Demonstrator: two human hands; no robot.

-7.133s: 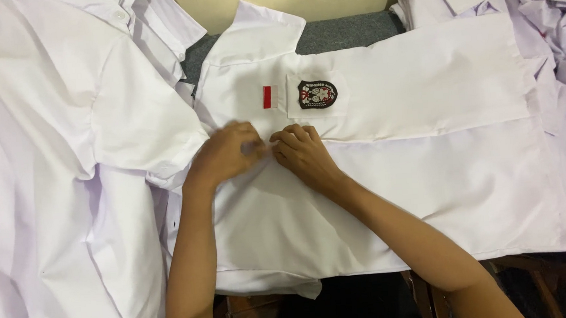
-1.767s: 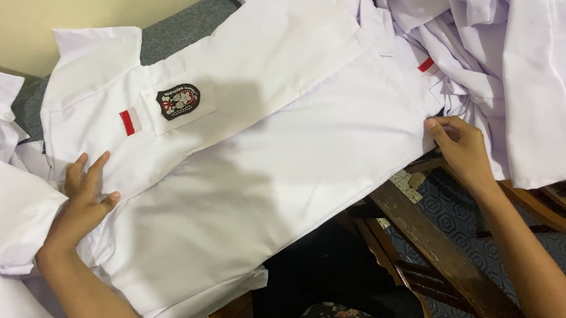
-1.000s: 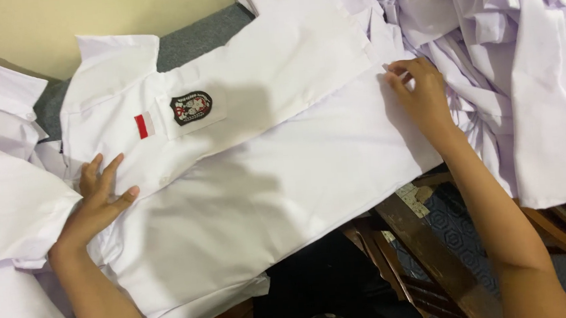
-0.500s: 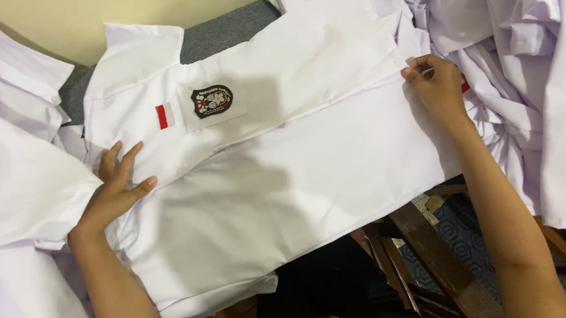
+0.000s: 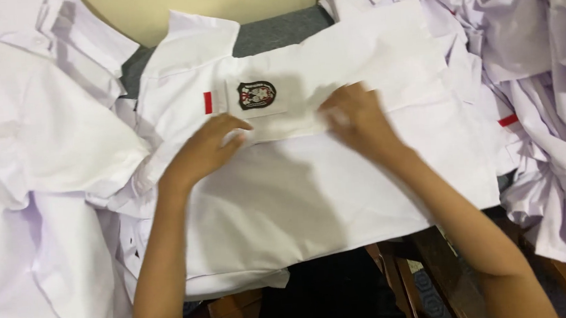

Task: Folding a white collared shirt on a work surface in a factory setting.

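A white shirt (image 5: 312, 190) lies spread flat in front of me, collar to the left. On its chest are a dark round badge (image 5: 256, 94) and a small red strip (image 5: 208, 102). My left hand (image 5: 206, 148) rests on the shirt just below the badge, fingers on the front edge of the fabric. My right hand (image 5: 360, 120) is blurred and lies on the same front edge, a little to the right of the badge. Whether either hand pinches the cloth I cannot tell.
A stack of white shirts (image 5: 38, 169) lies at the left. A loose heap of white shirts (image 5: 527, 49) fills the right side, one showing a red strip (image 5: 508, 120). Dark wooden furniture legs (image 5: 423, 269) show below the shirt's edge. A yellowish wall (image 5: 219, 4) is behind.
My right hand has slid left from the shirt's right end to the middle near the badge. My left hand has moved right towards the badge. The view has shifted so the shirt sits more central.
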